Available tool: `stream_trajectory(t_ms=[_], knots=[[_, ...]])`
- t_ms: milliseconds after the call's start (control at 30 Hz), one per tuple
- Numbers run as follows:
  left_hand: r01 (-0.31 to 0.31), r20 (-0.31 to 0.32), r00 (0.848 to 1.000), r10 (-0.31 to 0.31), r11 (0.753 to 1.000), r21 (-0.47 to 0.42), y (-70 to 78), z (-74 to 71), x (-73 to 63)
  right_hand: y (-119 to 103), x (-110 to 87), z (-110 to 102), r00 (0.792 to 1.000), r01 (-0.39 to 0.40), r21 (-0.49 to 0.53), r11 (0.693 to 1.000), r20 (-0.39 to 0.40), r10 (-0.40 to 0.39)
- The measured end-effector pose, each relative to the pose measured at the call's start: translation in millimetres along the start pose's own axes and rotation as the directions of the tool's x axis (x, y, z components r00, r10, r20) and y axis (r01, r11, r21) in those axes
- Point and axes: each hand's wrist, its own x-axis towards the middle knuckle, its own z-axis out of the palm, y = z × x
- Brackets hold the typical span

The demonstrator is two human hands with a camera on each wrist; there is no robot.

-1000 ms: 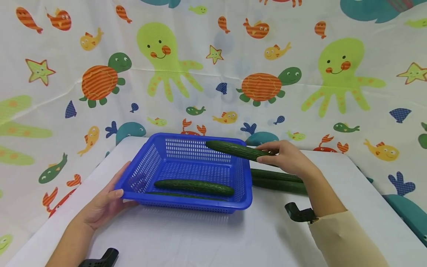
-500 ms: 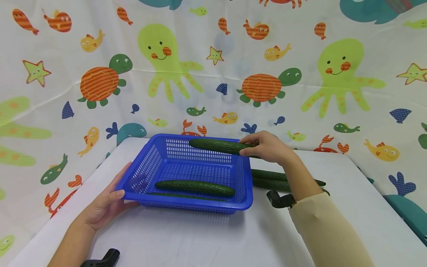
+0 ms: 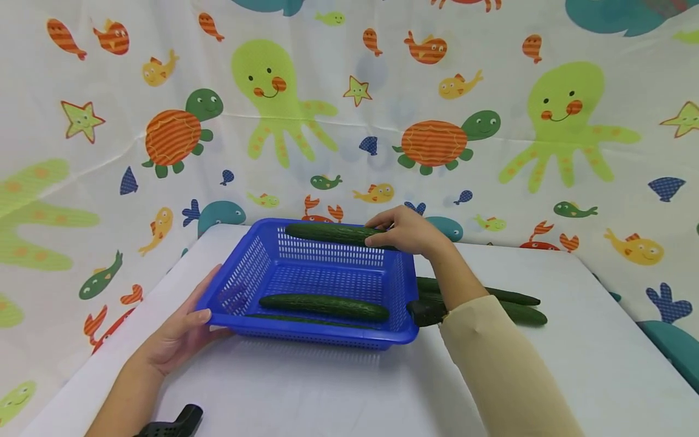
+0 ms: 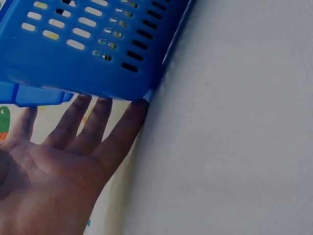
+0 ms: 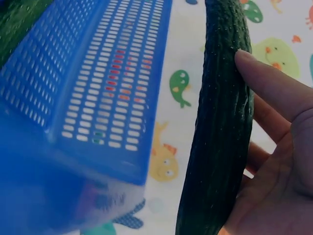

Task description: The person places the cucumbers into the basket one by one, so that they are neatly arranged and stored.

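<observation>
A left hand point(image 3: 182, 334) grips the near left corner of a blue basket point(image 3: 327, 335), thumb on the rim and fingers against its underside; in the left wrist view the fingers are spread and the thumb is cut off. The right hand point(image 3: 404, 232) has its thumb and fingers clamped on a cucumber point(image 3: 330, 233), held slantwise in front of the basket's back wall as the head view sees it. Its right end is hidden by the hand, and the right wrist view cuts off both ends; its exact height is hard to judge.

Inside the basket lies an inner cucumber point(image 3: 327, 306); of a neighbouring one only a green sliver point(image 3: 311, 321) shows above the front rim. On the white desk point(image 3: 295, 388), right of the basket, lie a far cucumber point(image 3: 513, 296) and a near cucumber point(image 3: 521, 313), both partly covered by the right arm, its beige sleeve point(image 3: 502, 358) and a black wrist device point(image 3: 426, 313).
</observation>
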Motion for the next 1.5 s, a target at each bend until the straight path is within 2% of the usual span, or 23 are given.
stream_trajectory(t_ms=[200, 467, 700, 1033, 1267, 1367, 1500], knots=[[-0.015, 0.014, 1.0, 0.015, 1.0, -0.004, 0.9, -5.0, 1.7, -7, 15.3, 11, 0.999, 0.04, 0.021, 0.999, -0.008, -0.04], [-0.002, 0.031, 1.0, 0.002, 1.0, -0.017, -1.1, -2.6, 6.5, 0, 32.5, 29, 0.999, 0.043, 0.012, 0.999, 0.032, -0.044], [0.012, 0.009, 1.0, -0.011, 1.0, -0.019, -2.9, -3.0, 9.3, -1, 42.7, 42, 0.999, 0.049, 0.02, 0.999, 0.023, -0.049], [0.006, 0.023, 1.0, -0.005, 0.999, -0.031, -1.0, -7.8, 11.8, -5, 49.7, 55, 0.997, 0.03, 0.027, 0.999, 0.069, -0.032], [0.012, 0.017, 1.0, -0.012, 1.0, -0.009, 0.3, -12.3, 13.0, -2, 50.1, 62, 0.992, -0.017, 0.021, 1.0, 0.124, 0.014], [0.008, 0.024, 1.0, -0.007, 1.0, -0.013, 1.0, -13.9, 14.3, -1, 51.5, 63, 0.989, -0.027, 0.003, 1.0, 0.146, 0.026], [0.0, 0.037, 0.999, 0.001, 1.0, -0.012, 2.5, -15.7, 15.8, -3, 54.0, 67, 0.982, -0.014, -0.069, 0.998, 0.185, 0.027]])
